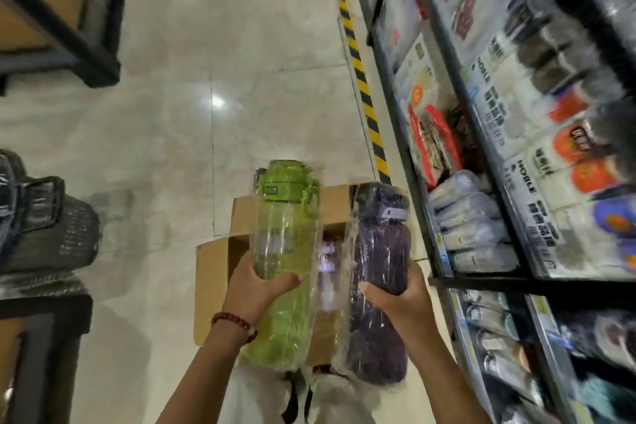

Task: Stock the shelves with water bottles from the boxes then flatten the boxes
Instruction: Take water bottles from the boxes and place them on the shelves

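The stocking step is in hand: 2 water bottles are out of the box and held up over it, not yet on a shelf. The left hand (256, 289) grips a green bottle (284, 244) around its lower body, fingers curled round the plastic sleeve it comes wrapped in. The right hand (401, 299) grips a dark purple bottle (382, 251) the same way, thumb across the front and fingers wrapped behind. Both bottles stand roughly upright, lids away from the person, side by side and just apart. Below them the cardboard box (213, 272) sits open on the floor (206, 79), flaps spread; what remains inside is mostly hidden, though something pale shows between the bottles. The shelves (481, 280) stand to the right, crowded with packaged goods. The next move probably calls for turning right, finding a free spot, and setting each bottle down upright; flattening the box looks some way off.
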The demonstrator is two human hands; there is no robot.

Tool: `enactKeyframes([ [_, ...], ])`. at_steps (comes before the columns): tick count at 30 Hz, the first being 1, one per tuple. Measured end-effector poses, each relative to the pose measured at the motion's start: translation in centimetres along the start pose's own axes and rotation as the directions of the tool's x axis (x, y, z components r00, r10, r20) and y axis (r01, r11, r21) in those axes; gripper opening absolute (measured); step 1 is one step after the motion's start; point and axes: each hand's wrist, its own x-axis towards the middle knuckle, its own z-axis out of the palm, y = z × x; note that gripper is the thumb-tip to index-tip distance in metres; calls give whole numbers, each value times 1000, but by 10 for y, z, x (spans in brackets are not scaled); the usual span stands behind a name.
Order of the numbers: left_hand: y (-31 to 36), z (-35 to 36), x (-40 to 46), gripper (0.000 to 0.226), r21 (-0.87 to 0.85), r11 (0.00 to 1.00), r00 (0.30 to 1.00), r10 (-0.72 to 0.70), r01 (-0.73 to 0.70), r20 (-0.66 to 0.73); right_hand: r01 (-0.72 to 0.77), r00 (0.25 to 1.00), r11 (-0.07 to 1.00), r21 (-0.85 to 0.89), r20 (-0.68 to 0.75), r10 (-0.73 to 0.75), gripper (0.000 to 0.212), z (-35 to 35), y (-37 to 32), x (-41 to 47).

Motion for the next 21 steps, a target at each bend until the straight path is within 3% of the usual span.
enactKeyframes([
  [3,42,-10,-43,66,3,994,993,113,-113,30,64,997,994,83,-52,-59,54,-30,-35,-45],
  [6,69,-19,-73,45,-7,975,974,221,-221,53,91,990,979,180,-119,-70,52,-48,-52,-84],
  [8,85,-24,-97,43,-8,956,952,292,-292,88,106,983,964,245,-173,-64,45,-56,-61,-111],
  [10,95,-27,-116,50,-33,940,934,342,-340,105,117,979,942,315,-196,-56,51,-63,-72,-132],
  [12,102,-31,-132,69,-45,924,916,381,-379,124,178,966,922,343,-240,-97,92,-68,-84,-150],
  [14,107,-33,-143,74,-77,908,895,418,-411,156,268,934,898,348,-322,-154,109,-72,-88,-163],
  [21,131,-47,-154,63,-92,825,773,556,-558,306,422,828,839,344,-523,-202,84,-65,-94,-228],
])
